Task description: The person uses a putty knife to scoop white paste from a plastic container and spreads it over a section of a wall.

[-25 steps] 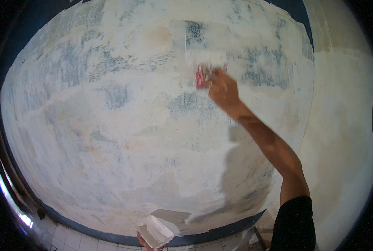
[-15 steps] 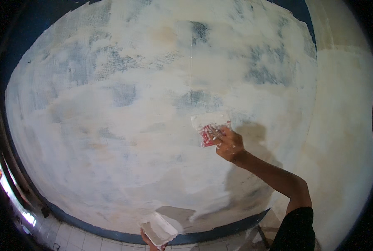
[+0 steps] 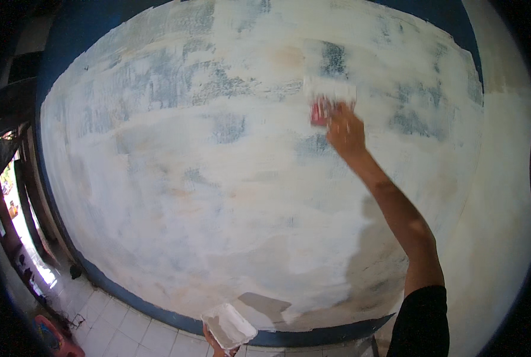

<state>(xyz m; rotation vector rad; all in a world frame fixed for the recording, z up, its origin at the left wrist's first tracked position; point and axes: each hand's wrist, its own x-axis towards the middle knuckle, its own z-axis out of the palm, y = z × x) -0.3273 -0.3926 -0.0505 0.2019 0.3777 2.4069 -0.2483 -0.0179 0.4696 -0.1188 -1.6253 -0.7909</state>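
My right hand (image 3: 345,132) is raised against the wall, gripping a wide putty knife with a red, white-smeared handle (image 3: 320,111). Its pale blade (image 3: 332,89) lies at the wall surface, slightly blurred by motion. Around it spreads a large coat of white putty (image 3: 247,178), thin in places, with dark blue-grey patches showing through. Low at the bottom, my left hand (image 3: 213,341) supports a white rectangular tray (image 3: 232,326) from its left side and below. Greyish-white putty coats the tray's inside; most of that hand's fingers are hidden beneath it.
A dark blue painted border (image 3: 128,302) frames the coated area. On the right stands a plain cream wall (image 3: 491,196). White floor tiles (image 3: 128,330) run along the wall's foot. A bright opening (image 3: 21,220) and a reddish object (image 3: 60,338) are at the left.
My right hand has moved the putty knife up and slightly right along the wall, straightening the arm. The view has turned a little left. The tray stays in my left hand.
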